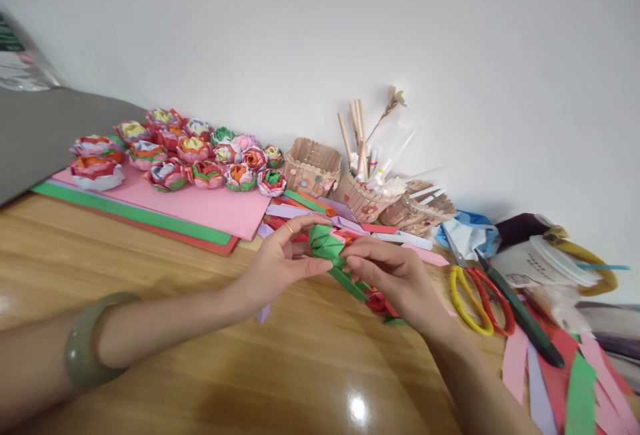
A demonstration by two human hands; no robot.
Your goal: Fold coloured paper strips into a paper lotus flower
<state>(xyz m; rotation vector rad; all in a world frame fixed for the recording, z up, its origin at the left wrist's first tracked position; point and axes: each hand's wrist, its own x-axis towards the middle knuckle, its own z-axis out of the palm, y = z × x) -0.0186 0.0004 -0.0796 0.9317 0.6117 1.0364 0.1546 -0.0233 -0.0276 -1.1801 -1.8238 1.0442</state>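
Above the wooden table (280, 355), a folded green paper piece (325, 241) is held between both hands. My left hand (287, 258) grips its left side between thumb and fingers; a ring and a pale green bangle (83, 341) are on that hand and arm. My right hand (387, 271) pinches the right side of the piece, with the fingertips partly hiding it. A green strip (349, 284) slants down below the fingers. Red folded paper (379, 303) lies partly hidden under my right hand.
Several paper flowers (195, 148) rest on pink sheets (220, 205) at the left. Behind the hands stand craft-stick baskets (313, 168). Scissors (470, 298), a lidded white tub (540, 261) and coloured paper strips (580, 388) lie to the right.
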